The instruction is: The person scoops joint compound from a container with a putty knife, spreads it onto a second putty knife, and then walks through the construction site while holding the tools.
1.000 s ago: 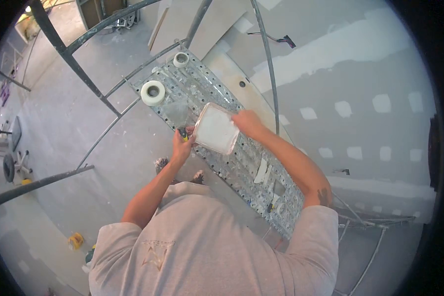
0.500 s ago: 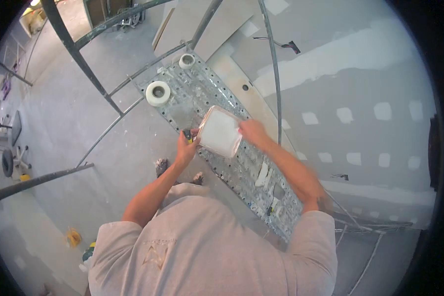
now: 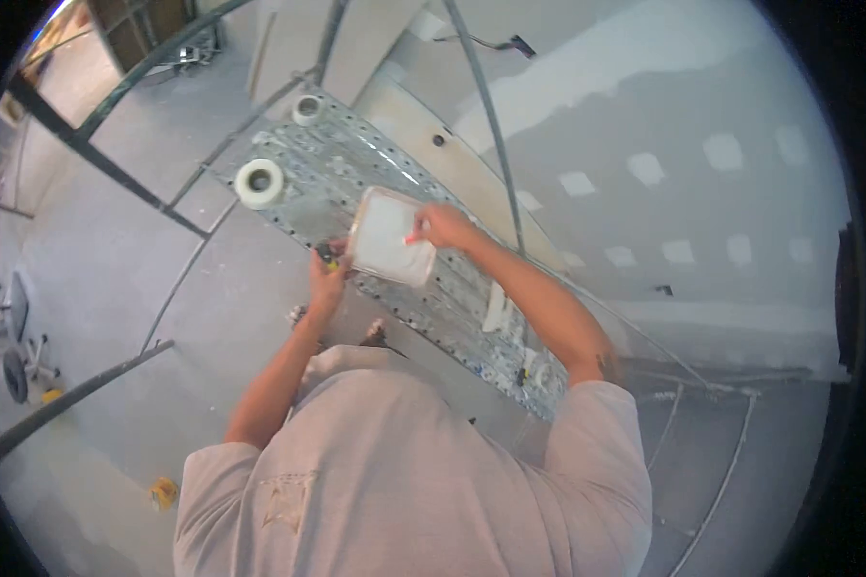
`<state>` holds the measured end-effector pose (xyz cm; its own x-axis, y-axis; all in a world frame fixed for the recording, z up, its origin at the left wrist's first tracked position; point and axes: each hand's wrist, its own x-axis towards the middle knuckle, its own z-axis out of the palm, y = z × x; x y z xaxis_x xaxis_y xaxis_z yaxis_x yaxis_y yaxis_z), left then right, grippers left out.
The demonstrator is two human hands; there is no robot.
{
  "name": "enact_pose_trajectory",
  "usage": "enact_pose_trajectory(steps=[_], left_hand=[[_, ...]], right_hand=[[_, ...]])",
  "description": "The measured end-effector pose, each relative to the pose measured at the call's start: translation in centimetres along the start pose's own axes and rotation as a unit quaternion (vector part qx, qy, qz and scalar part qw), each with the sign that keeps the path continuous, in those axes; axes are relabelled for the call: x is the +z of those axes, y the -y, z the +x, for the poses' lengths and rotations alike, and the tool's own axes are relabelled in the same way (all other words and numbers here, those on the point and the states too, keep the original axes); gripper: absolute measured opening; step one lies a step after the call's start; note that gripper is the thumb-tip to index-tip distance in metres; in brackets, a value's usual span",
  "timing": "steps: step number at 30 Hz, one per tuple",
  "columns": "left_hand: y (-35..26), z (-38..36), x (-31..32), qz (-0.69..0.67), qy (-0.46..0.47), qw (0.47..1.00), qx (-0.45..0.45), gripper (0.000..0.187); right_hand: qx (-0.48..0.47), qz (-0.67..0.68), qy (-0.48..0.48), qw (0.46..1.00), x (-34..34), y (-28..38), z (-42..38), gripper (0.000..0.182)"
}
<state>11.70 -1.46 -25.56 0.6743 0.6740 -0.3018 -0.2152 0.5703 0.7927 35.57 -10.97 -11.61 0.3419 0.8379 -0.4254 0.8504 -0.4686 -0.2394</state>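
Observation:
A squarish white tub (image 3: 387, 252) with a pale rim stands tilted in view over the scaffold platform. My left hand (image 3: 327, 279) is closed around a small black-and-yellow tool (image 3: 328, 255), perhaps a utility knife, right beside the tub's left edge. Over the tub's white surface, near its right side, my right hand (image 3: 445, 229) has its fingers drawn together. A reddish spot shows at those fingertips; whether it is a finger or a held thing cannot be made out.
Two rolls of white tape, a larger roll (image 3: 259, 183) and a smaller roll (image 3: 307, 111), lie on the perforated metal platform (image 3: 303, 226). Scaffold tubes (image 3: 496, 135) surround it. To the right stands a patched drywall surface (image 3: 606, 125); a yellow object (image 3: 164, 493) lies on the floor.
My right hand has moved from the tub's right rim inward over its white surface. My left hand keeps the black-and-yellow tool at the left edge. The whole view has shifted.

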Motion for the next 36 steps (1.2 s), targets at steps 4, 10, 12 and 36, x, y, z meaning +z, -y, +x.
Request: enact_pose_trajectory(steps=[4,10,12,36], left_hand=[[-2.8,-0.7,0.8,0.055,0.013,0.998,-0.021,0.032],[-2.8,-0.3,0.6,0.035,0.015,0.999,-0.016,0.031],[-3.5,-0.7,0.9,0.008,0.021,1.000,-0.017,0.032],[-6.0,0.8,0.0,0.273,0.068,0.959,-0.023,0.031]], right_hand=[[0.037,-0.102,-0.104,0.989,2.0,-0.3,-2.6,0.027],[-0.006,0.054,0.055,0.997,0.6,2.8,-1.2,0.023],[0.094,0.062,-0.071,0.991,-0.9,1.4,-1.6,0.023],[0.187,0.098,-0.189,0.959,3.7,3.3,-6.3,0.028]])
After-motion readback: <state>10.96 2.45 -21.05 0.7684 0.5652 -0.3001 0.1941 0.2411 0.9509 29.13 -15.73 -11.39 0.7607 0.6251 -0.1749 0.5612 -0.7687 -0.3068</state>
